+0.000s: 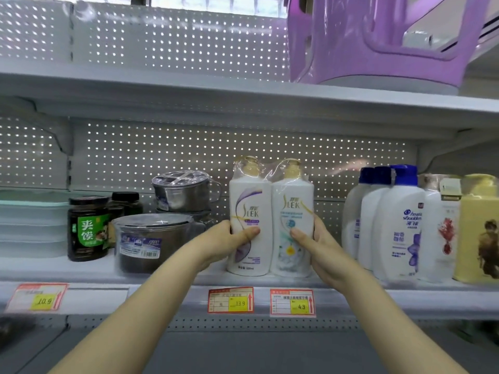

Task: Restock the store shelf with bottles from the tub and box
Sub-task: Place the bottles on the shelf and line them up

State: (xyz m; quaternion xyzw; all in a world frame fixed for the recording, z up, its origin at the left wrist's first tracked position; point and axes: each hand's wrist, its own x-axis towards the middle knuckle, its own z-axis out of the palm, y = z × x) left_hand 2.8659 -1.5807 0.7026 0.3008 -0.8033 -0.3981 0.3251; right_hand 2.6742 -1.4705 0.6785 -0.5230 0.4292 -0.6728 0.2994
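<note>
The twin pack of white shampoo bottles [270, 220], bound together in clear film, stands upright on the middle shelf [189, 278], near its front edge. The left hand [229, 242] grasps the left bottle and the right hand [320, 245] grasps the right one. The fingers [317, 225] curl round the sides, and the thumbs lie across the labels.

To the right of the pack, across a gap, stands a row of blue-capped bottles [397, 225], then a yellow bottle [478, 228]. To the left sit film-wrapped steel pots [151, 238], one raised higher behind. Beyond them are a dark jar [87, 228] with a green label and stacked pale lidded containers [29, 225].

The shelf is pale grey metal with a perforated back panel [162, 152] that lets light through its holes. Price tags [231, 300] are fixed along the front rail. A purple plastic stool [378, 49] rests on the upper shelf [162, 87]. A darker lower shelf [243, 352] lies beneath the forearms.
</note>
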